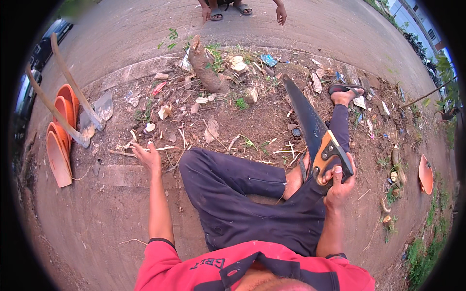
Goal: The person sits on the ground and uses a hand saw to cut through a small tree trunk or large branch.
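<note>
My right hand is wrapped around the brown-and-black handle of a hand saw. The saw's dark blade points up and away over the dirt, above my bent leg. On the left, my left hand holds nothing; its fingers are spread low over the ground. Dry pale stalks lie by those fingertips. Farther off, a thick brown root-like stump lies on the soil, apart from both hands, with pale cut pieces beside it.
Two wooden-handled hoes and several orange scoop-shaped pans stand at far left. One orange pan lies at far right. Litter and leaves cover the dirt strip. Another person's hand and sandalled feet show on the road beyond.
</note>
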Demonstrator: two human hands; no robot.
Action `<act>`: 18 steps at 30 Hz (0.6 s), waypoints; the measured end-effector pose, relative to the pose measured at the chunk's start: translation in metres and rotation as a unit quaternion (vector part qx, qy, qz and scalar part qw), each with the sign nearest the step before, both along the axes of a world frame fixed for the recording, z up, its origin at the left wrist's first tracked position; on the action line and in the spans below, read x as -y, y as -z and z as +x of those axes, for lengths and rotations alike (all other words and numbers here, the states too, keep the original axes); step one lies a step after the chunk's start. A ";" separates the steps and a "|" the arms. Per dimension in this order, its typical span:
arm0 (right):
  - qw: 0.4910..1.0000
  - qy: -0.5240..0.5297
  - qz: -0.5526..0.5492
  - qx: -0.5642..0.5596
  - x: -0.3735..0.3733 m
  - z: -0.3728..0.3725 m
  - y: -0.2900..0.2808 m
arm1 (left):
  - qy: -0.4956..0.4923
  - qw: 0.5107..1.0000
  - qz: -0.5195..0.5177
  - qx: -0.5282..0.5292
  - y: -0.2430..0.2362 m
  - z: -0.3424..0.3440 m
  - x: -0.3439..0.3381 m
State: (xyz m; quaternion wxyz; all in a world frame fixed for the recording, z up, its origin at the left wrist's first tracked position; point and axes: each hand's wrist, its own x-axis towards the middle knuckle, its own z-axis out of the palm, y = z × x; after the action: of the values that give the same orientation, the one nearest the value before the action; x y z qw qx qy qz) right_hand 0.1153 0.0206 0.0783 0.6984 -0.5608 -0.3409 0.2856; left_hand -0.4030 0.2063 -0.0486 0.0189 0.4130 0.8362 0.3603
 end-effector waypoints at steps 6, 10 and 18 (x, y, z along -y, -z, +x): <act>0.976 -0.100 0.002 -0.191 -0.079 -0.067 0.013 | -0.023 0.974 -0.173 -0.144 0.059 0.004 0.044; 0.949 -0.102 0.017 -0.299 -0.136 -0.103 0.052 | -0.013 0.978 -0.147 -0.150 0.062 -0.007 0.034; 0.937 -0.115 0.030 -0.329 -0.160 -0.130 0.088 | -0.021 0.979 -0.127 -0.156 0.078 -0.010 0.014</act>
State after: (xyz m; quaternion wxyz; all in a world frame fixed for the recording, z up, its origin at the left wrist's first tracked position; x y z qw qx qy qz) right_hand -0.0144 0.1809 -0.0100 0.7506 -0.3709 -0.1629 0.5220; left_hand -0.4126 0.1918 -0.1270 -0.0675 0.4405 0.8764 0.1824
